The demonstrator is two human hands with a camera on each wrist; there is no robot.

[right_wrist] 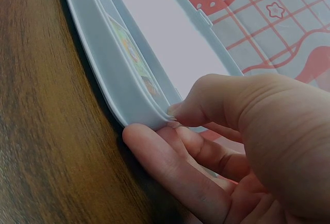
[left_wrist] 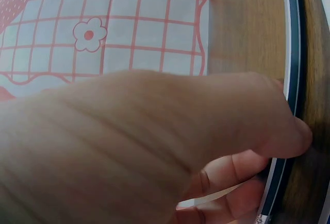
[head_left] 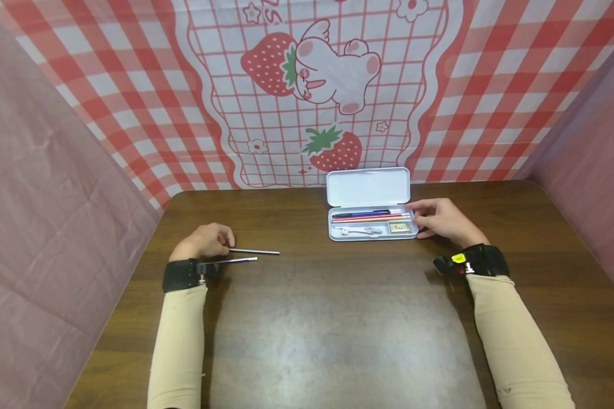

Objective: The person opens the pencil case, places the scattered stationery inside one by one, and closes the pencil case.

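Note:
A striped dark-and-white pencil (left_wrist: 294,38) is pinched between the thumb and fingers of my left hand (head_left: 203,241), over the left part of the table. In the head view this pencil (head_left: 256,251) points right from the fingertips. A second pencil (head_left: 237,261), with a pale end, shows closer to me, beside the wrist strap; its other end is hidden. My right hand (head_left: 442,220) grips the right end of an open white pencil case (head_left: 332,232), thumb at the rim and fingers against the outside. Inside lie several pens and pencils (head_left: 370,216), a compass-like metal tool (head_left: 360,231) and a small eraser-like block (head_left: 400,228).
The case's raised lid (head_left: 368,187) leans back near the checked strawberry cloth (head_left: 332,150) behind the table. Brown wood tabletop (head_left: 307,318) stretches between both arms. Pink cloth (head_left: 56,170) hangs at the left side, with more at the right.

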